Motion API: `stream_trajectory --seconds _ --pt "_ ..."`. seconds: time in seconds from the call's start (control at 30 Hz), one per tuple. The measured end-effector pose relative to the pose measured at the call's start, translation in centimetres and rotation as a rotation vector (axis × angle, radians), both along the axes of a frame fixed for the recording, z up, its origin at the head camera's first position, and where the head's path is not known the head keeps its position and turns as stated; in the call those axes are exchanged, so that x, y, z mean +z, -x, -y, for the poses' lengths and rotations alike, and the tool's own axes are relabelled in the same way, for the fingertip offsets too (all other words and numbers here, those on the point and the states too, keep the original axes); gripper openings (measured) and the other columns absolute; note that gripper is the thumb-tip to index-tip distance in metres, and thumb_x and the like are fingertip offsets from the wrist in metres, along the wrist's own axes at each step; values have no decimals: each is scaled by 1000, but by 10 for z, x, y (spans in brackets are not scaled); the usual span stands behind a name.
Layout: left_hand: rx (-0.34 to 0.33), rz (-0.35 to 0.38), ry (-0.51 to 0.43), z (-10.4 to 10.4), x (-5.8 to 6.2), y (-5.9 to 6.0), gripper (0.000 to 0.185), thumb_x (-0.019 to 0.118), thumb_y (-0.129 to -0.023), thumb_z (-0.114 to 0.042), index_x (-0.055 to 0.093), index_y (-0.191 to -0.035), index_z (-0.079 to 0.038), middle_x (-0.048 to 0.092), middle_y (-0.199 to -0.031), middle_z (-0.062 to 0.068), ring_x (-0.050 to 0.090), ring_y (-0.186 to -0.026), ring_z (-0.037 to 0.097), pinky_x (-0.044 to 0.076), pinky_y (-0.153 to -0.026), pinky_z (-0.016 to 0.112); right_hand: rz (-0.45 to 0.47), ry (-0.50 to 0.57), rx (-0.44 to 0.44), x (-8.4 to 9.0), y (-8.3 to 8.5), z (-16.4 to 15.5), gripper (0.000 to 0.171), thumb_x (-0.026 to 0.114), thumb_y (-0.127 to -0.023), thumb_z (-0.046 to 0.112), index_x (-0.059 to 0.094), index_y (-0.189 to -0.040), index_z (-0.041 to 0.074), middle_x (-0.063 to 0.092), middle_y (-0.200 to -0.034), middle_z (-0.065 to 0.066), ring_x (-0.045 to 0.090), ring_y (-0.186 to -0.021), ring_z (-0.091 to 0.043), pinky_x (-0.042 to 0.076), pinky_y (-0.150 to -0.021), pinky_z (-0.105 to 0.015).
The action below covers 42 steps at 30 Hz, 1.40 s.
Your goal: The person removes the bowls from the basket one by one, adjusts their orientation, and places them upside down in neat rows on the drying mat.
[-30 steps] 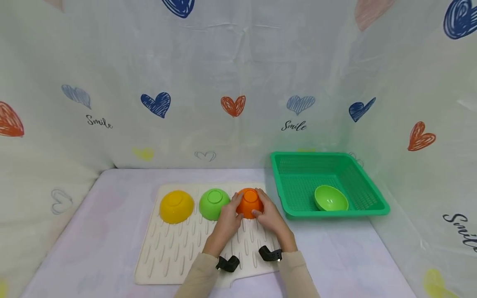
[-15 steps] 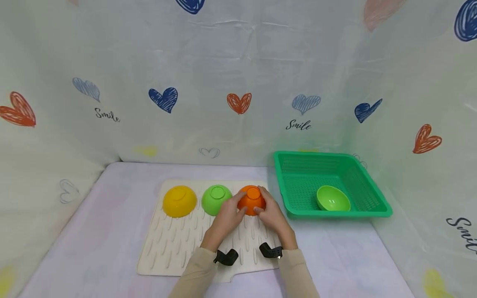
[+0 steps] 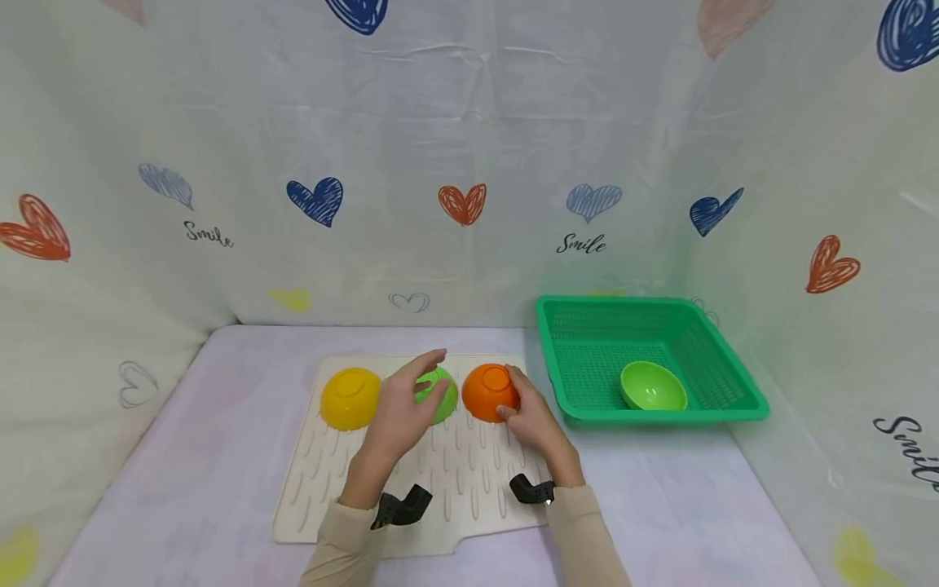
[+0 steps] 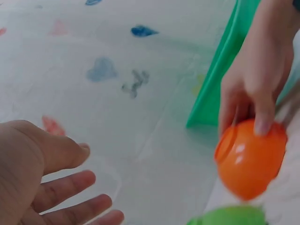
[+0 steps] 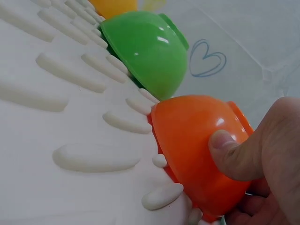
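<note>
Since the earlier frame, the left hand [image 3: 399, 412] has quit the upturned orange plastic bowl [image 3: 490, 392], fingers spread wide. The right hand [image 3: 530, 417] pinches it near the ribbed white draining mat's [image 3: 345, 481] far right corner. Lifting judged next.

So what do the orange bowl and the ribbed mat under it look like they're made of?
Orange bowl: likely glossy moulded plastic; it shows sharp white highlights and a uniform colour. Ribbed mat: probably matte silicone or soft rubber, with rounded raised ribs and no glare, though that is uncertain.
</note>
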<state>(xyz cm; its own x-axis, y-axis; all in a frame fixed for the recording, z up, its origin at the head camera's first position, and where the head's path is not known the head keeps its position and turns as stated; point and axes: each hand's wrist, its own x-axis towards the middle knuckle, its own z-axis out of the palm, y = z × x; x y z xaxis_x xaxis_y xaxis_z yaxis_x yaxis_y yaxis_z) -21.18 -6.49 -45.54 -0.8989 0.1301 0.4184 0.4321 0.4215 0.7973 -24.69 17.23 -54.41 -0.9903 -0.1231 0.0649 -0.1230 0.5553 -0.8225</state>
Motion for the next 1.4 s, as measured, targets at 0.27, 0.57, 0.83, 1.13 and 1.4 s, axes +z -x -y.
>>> stream_trajectory --seconds 0.27,0.57,0.83,1.13,1.4 --pt "292 37 5 84 -11 11 39 68 -97 -2 63 -135 -1 67 -132 22 66 -120 41 59 -94 49 6 -5 -7 -3 -2 -4 78 66 -93 -3 30 -161 4 27 -167 -22 25 -156 -40 21 -127 -58" --pt "462 187 94 144 -30 10 42 62 -101 -11 59 -142 -3 64 -138 21 67 -118 41 56 -97 52 1 17 3 -8 -4 1 76 65 -94 -3 30 -161 2 28 -167 -23 26 -155 -41 21 -126 -59" --pt "488 326 168 162 -48 17 48 60 -101 -14 53 -146 1 60 -140 27 63 -118 45 55 -97 58 3 26 -16 -7 -6 1 77 67 -93 -3 30 -161 5 28 -167 -22 26 -155 -41 22 -126 -59" --pt "466 482 253 169 -64 19 54 61 -100 -22 50 -143 8 61 -130 33 62 -114 48 53 -97 61 -17 27 -1 -2 1 1 77 67 -93 -4 31 -161 2 28 -167 -22 26 -155 -41 21 -126 -59" --pt "444 454 286 168 -73 17 39 60 -95 -8 62 -129 11 69 -113 28 65 -102 44 54 -90 58 -11 9 -13 -3 2 2 77 67 -93 -2 31 -161 4 27 -167 -22 25 -155 -41 20 -126 -59"
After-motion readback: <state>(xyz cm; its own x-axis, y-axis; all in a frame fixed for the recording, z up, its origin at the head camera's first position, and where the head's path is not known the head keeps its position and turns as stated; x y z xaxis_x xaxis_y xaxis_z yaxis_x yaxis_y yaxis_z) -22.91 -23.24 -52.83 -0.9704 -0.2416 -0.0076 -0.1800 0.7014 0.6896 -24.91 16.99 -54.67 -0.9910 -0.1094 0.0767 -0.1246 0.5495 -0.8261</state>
